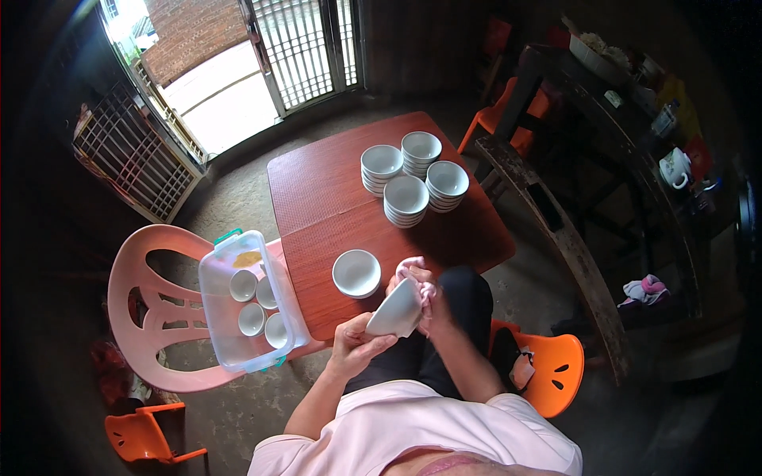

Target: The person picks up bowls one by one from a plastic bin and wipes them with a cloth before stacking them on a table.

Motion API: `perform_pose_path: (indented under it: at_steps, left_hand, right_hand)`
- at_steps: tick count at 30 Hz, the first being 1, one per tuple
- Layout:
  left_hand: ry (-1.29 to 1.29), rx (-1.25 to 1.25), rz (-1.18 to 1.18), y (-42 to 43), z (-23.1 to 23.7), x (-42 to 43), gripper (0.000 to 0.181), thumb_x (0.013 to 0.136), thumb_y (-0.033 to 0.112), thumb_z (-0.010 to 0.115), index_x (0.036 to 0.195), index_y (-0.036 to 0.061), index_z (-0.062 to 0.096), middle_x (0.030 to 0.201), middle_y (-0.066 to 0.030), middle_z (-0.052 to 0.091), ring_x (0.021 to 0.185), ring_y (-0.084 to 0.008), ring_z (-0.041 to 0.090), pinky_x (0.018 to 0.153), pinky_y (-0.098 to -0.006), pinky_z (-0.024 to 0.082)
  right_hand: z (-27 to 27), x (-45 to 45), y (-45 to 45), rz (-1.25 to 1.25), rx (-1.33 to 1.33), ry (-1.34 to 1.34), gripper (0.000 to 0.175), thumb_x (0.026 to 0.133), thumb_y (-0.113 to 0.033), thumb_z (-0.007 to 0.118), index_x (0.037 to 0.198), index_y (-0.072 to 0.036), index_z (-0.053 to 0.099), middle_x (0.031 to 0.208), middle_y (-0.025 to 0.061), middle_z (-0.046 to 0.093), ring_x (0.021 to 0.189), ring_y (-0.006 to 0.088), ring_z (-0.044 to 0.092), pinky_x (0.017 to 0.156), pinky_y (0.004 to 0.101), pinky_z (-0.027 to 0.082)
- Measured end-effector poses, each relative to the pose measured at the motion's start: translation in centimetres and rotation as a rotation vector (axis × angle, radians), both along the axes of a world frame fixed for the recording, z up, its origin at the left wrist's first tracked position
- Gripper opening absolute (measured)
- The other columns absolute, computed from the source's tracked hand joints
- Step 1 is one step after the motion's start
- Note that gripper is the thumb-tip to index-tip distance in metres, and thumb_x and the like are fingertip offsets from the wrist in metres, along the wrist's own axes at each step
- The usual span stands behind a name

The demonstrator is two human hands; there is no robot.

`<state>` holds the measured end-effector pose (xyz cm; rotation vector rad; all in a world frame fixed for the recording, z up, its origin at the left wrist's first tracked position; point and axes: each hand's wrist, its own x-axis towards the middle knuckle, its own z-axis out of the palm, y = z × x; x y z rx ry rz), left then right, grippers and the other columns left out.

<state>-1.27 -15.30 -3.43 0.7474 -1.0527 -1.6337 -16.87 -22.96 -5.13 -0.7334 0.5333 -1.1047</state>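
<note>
My left hand [360, 348] grips the lower edge of a white bowl [394, 312], which is tilted on its side above my lap. Pressed against the bowl's far side is a pink cloth [425, 291], held in my right hand [434, 303]; the bowl hides part of that hand. Just beyond, another white bowl [356, 272] stands upright on the reddish-brown table [321, 178]. Farther back on the tabletop are several stacks of white bowls, the nearest stack [406, 199] standing in front of the others.
On a pink plastic chair [134, 309] to the left sits a clear plastic bin [226, 351] with several small white cups [243, 285] inside. Orange chairs [553, 369] stand at right and lower left. A dark wooden bench [571, 268] runs along the right. An open doorway [220, 95] lies ahead.
</note>
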Motion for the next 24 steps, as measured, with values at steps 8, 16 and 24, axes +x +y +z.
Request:
perform_pose_path:
  at_steps: [8, 16, 24]
  left_hand:
    - [-0.177, 0.107, -0.224, -1.2, 1.5, 1.3, 0.027, 0.082, 0.011, 0.070, 0.104, -0.0021, 0.062, 0.090, 0.0004, 0.062, 0.082, -0.0038, 0.054, 0.072, -0.0180, 0.045]
    - [0.169, 0.150, -0.051, -0.9, 0.7, 0.2, 0.036, 0.081, 0.009, 0.070, 0.112, -0.0050, 0.058, 0.099, -0.0043, 0.063, 0.088, -0.0083, 0.057, 0.080, -0.0233, 0.047]
    - [0.009, 0.101, -0.141, -1.1, -1.1, -0.2, 0.023, 0.083, 0.005, 0.065, 0.105, -0.0028, 0.060, 0.095, -0.0042, 0.062, 0.088, -0.0105, 0.059, 0.080, -0.0256, 0.049]
  right_hand:
    - [3.0, -0.8, -0.8, -0.114, -1.241, 0.973, 0.017, 0.080, -0.020, 0.060, 0.081, -0.004, 0.062, 0.069, 0.0077, 0.061, 0.063, 0.0229, 0.061, 0.063, 0.0332, 0.050]
    - [-1.4, 1.6, 1.1, -0.224, 0.167, -0.160, 0.030, 0.084, -0.028, 0.056, 0.099, -0.002, 0.057, 0.081, 0.0041, 0.056, 0.069, 0.0108, 0.056, 0.061, 0.0241, 0.046]
    - [6.0, 0.0, -0.2, 0.148, -1.006, 1.037, 0.023, 0.083, -0.027, 0.058, 0.095, -0.008, 0.064, 0.085, 0.0069, 0.061, 0.078, 0.0215, 0.060, 0.071, 0.0314, 0.047]
